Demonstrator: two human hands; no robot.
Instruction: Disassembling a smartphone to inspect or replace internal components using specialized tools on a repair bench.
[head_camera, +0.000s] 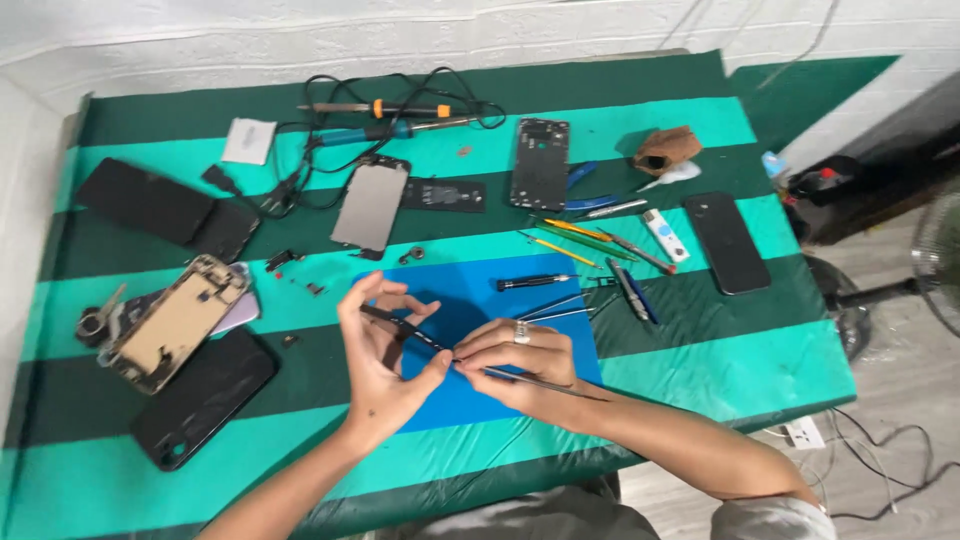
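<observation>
Both hands (455, 360) hold tweezers (530, 380) over blue mat (470, 290).

I see bare room on the blue mat (470, 300) just past my hands. A black screwdriver (533, 282) lies at its far edge. Phone shells (175, 322) crowd the left side, and thin tools (590, 238) block the right.
</observation>
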